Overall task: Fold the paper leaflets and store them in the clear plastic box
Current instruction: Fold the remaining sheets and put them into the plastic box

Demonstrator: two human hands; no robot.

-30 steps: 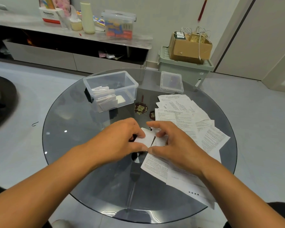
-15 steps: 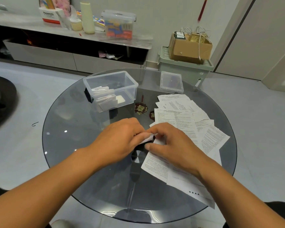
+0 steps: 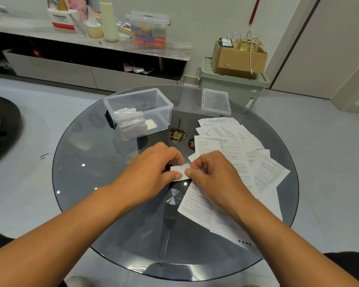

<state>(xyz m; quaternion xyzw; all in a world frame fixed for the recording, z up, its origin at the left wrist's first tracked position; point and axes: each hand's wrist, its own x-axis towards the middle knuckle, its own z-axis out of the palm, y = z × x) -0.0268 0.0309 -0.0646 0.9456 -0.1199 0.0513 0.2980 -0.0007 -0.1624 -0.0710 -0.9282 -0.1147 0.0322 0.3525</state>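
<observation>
A small folded white leaflet (image 3: 180, 171) lies at the middle of the round glass table (image 3: 87, 179). My left hand (image 3: 151, 172) pinches its left side and my right hand (image 3: 214, 175) pinches its right side, fingers curled over it. The clear plastic box (image 3: 164, 106) stands open at the back left and holds several folded leaflets (image 3: 131, 125). A spread pile of unfolded printed leaflets (image 3: 232, 150) covers the table's right half, partly under my right wrist.
The box's clear lid (image 3: 215, 102) lies at the back of the table. Two dark red ornaments (image 3: 177, 136) show beside the box. Behind the table stand a low cabinet (image 3: 91, 73) and a green bin (image 3: 232, 85) with a cardboard box (image 3: 238, 56).
The leaflet has been folded smaller and flattened between both hands. My fingers have closed in on its two ends; the hands stay at the table's middle.
</observation>
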